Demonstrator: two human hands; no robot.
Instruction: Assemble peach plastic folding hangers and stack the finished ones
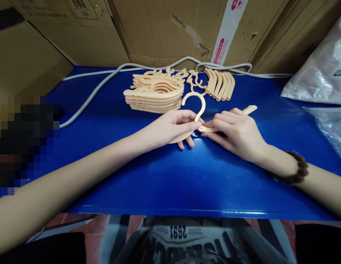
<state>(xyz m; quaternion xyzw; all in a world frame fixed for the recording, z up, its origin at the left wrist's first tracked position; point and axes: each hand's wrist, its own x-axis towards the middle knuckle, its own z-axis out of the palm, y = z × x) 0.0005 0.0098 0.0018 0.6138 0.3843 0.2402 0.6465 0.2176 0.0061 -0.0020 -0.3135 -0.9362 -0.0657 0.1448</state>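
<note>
Between my hands is a cream plastic clothes hanger [202, 106], its curved hook pointing up and away from me. My left hand [181, 126] pinches it near the base of the hook, the thumb on top and the fingers partly under it. My right hand [233, 128] is closed around a straight hanger arm [249, 109], whose far end sticks out past the knuckles. The near end of that arm meets the hook base; whether they are joined cannot be made out. Just beyond my hands lies a stack of hangers [154, 95].
Several loose hanger arms [219, 85] and small hooks [196, 81] lie right of the stack on the blue table [170, 183]. A white cable [104, 79] runs along the back, before cardboard boxes [165, 33]. Plastic bags [321, 69] sit at the right.
</note>
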